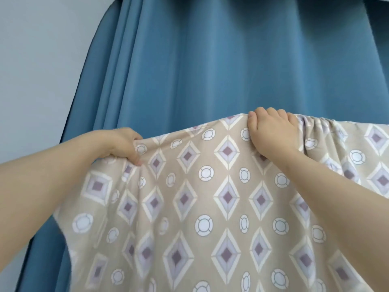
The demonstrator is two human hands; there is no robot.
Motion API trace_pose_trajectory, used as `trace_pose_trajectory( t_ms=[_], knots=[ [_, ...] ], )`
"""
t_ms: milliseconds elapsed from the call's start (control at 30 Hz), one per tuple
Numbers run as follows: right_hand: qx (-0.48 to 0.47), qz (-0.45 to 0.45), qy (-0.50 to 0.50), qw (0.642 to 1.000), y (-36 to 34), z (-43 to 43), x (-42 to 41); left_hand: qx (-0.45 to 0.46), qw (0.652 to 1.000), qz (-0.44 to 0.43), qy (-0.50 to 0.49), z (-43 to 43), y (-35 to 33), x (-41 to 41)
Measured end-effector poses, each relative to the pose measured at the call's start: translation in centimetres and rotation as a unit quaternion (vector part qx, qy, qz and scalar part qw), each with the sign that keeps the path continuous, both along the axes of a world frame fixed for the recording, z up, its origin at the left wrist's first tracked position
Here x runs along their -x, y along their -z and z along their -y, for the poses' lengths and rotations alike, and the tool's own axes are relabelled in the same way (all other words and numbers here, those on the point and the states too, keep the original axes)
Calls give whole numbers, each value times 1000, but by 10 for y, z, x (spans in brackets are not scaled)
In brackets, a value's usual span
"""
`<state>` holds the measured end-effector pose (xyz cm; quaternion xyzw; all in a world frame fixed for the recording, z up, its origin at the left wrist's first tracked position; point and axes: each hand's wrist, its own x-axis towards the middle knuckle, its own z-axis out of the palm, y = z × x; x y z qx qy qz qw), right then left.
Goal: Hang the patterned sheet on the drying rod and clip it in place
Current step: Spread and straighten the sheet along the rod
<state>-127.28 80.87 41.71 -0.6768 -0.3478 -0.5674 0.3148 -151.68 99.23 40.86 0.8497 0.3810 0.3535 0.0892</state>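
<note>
The patterned sheet (210, 207), beige with purple diamonds and white circles, hangs in front of me and fills the lower half of the view. Its top edge runs from the left up to the right, bunched in small folds at the far right. My left hand (124, 144) grips the sheet's upper left edge, thumb on the near side. My right hand (271, 131) holds the top edge higher up, with its fingers curled over the fold. The drying rod is hidden under the cloth. No clip is in view.
A blue curtain (210, 60) hangs in long pleats right behind the sheet and spans most of the view. A pale wall (42, 70) shows at the left.
</note>
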Motion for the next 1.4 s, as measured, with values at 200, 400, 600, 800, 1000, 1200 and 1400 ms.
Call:
trace_pose_trajectory(
  t_ms=[200, 400, 600, 800, 1000, 1200, 1400],
  knots=[
    [-4, -7, -3, 1000, 3, -3, 5, 53, 997, -31, 38, 2, 5, -6],
    [14, -21, -30, 999, 1, 0, 10, 137, 979, 35, 149, 3, 0, -4],
    [29, -31, -54, 998, -1, 4, 17, 164, 969, -42, 180, 9, 6, 0],
    [63, -15, -91, 994, -7, 0, 35, 109, 980, 44, 159, 5, -2, 6],
    [84, -22, -87, 992, -6, -8, 35, 3, 995, -21, 94, 1, -3, 21],
    [68, -16, -92, 993, -2, -13, 37, -18, 983, 93, 156, 33, -8, -19],
    [44, -15, -157, 986, -3, 0, 30, -84, 947, 172, 258, 89, -15, -93]
  ],
)
